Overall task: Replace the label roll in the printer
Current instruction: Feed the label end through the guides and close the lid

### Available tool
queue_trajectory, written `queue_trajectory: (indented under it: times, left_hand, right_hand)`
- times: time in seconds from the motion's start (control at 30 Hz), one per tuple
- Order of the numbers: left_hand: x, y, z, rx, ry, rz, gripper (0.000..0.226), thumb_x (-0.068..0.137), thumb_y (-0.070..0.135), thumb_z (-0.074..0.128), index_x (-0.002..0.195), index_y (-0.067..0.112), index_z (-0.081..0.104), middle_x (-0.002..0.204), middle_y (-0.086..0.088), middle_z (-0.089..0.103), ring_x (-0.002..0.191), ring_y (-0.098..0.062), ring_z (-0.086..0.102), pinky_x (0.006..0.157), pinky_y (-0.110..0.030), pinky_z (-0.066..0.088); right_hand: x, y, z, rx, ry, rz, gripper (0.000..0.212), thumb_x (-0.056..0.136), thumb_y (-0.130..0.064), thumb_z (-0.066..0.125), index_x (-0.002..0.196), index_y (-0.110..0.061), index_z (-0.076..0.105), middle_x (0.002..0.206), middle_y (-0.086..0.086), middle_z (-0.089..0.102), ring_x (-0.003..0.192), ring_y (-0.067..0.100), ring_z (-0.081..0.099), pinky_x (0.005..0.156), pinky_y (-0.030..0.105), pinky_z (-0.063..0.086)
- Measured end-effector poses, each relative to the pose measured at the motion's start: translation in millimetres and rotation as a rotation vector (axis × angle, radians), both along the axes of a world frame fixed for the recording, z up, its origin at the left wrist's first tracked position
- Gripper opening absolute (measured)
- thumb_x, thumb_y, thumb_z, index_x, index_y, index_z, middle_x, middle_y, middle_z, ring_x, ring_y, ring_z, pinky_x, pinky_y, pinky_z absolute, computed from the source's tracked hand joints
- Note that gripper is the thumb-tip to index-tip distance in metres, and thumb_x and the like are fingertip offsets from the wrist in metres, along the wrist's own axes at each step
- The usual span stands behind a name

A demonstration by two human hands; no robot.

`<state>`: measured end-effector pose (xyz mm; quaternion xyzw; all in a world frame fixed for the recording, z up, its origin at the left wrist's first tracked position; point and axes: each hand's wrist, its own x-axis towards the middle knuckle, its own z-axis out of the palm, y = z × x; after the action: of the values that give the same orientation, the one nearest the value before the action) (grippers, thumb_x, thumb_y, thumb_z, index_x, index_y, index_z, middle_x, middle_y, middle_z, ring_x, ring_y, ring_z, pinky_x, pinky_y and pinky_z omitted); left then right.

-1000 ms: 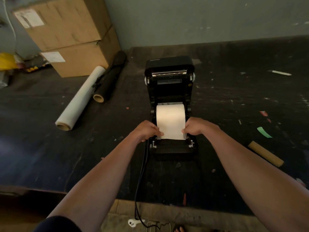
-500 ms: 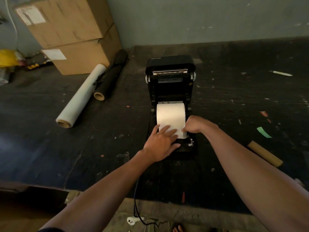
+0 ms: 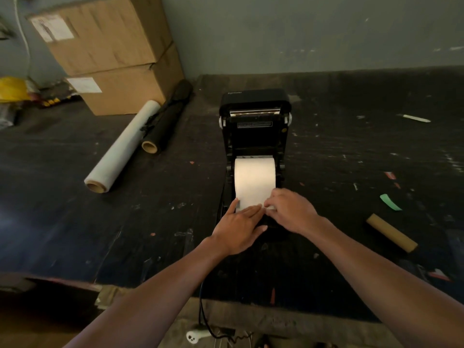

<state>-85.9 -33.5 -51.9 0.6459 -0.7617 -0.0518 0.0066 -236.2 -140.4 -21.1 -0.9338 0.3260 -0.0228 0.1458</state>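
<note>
White paper from the label roll (image 3: 254,180) lay seated in the open black plastic label printer (image 3: 254,136) on the scuffed dark worktable (image 3: 125,222). Your left hand (image 3: 237,228) pressed flat, fingers extended, on the paper's leading edge; your right hand (image 3: 291,209) pinched that edge beside it. A bare cardboard tube (image 3: 391,233) rested well apart at right.

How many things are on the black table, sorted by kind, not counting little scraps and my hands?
Cardboard boxes: 2
Long rolls (one whitish, one black): 2
Label printer, lid open: 1
White label roll in the printer: 1
Bare cardboard tube: 1
Total: 7
</note>
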Motion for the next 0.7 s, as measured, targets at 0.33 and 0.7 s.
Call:
queue_trajectory:
  times: [0.33, 0.7]
  left_hand:
    - [6, -11, 15, 0.025, 0.226, 0.143, 0.047, 0.099, 0.019, 0.039, 0.145, 0.013, 0.029, 0.125, -0.018, 0.062, 0.12, -0.036, 0.052, 0.111, -0.043, 0.029]
    - [11, -30, 31, 0.057, 0.24, 0.145, 0.041, 0.092, 0.022, 0.057, 0.132, 0.015, 0.049, 0.118, -0.011, 0.067, 0.106, -0.029, 0.062, 0.09, -0.045, 0.05]
  right_hand:
    - [9, -14, 7, -0.064, 0.178, 0.148, 0.021, 0.095, -0.031, 0.053, 0.099, -0.021, 0.07, 0.095, -0.002, 0.066, 0.087, 0.016, 0.06, 0.09, 0.04, 0.048]
    - [21, -11, 15, -0.344, 0.362, 0.343, 0.009, 0.089, -0.012, 0.058, 0.083, -0.019, 0.058, 0.086, 0.005, 0.062, 0.077, 0.021, 0.054, 0.087, 0.04, 0.037]
